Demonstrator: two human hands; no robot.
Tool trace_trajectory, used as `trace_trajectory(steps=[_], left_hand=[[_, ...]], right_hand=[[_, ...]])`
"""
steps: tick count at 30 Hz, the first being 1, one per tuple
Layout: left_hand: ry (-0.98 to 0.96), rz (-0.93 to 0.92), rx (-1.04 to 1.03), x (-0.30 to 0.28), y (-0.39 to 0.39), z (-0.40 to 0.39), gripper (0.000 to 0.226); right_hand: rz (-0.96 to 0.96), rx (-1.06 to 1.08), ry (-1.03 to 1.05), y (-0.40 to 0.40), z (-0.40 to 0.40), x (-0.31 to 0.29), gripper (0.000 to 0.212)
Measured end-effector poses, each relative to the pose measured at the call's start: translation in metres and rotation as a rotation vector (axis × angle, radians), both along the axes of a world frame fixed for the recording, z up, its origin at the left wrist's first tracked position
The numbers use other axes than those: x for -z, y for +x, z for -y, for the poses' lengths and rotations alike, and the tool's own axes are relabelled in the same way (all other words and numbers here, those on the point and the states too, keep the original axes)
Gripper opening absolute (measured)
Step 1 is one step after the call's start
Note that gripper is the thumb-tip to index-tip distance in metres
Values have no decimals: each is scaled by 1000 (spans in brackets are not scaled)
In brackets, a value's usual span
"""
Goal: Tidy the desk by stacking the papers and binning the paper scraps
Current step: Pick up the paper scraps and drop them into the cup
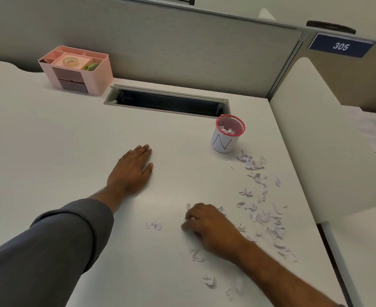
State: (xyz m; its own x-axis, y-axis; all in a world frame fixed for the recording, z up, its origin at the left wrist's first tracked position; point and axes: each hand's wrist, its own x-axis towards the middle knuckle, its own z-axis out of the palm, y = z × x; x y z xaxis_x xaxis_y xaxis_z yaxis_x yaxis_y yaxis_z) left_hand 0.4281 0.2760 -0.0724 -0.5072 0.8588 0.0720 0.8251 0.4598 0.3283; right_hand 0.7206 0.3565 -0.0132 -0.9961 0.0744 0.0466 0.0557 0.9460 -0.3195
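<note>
Mid scrap-binning: right hand (207, 224) curled over paper scraps (264, 216) near desk (49, 140) front, actual pinch unclear; left hand (133, 167) flat, empty; next, carry to mesh bin (226, 135) behind.

White desk (49, 134) w/ scraps (262, 216), red-rimmed cup (225, 138), pink organizer (78, 69).

organizer (80, 69) far left on counter (49, 134) | cable slot (167, 103) right of it, far centre | cup (228, 134) near-right of slot, scraps inside | paper scraps (262, 213) strewn near of cup along right side | left hand (131, 169) flat at centre | right hand (207, 224) among near scraps
</note>
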Motion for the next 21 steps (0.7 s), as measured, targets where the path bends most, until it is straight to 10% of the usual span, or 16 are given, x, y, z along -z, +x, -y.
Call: trace_trajectory(steps=[7,13,18,21], left_hand=[[-2,-13,1,-1,1,0,56],[6,-12,2,-2,1,0,55],[2,-13,3,-2,1,0,55],[1,-18,6,-2,1,0,55]], right_hand=[[-3,498,-181,29,-42,-12,20],[233,409,-282,33,-32,-13,34],[430,397,-237,35,-27,-19,91],[375,399,-292,31,-15,-13,75]])
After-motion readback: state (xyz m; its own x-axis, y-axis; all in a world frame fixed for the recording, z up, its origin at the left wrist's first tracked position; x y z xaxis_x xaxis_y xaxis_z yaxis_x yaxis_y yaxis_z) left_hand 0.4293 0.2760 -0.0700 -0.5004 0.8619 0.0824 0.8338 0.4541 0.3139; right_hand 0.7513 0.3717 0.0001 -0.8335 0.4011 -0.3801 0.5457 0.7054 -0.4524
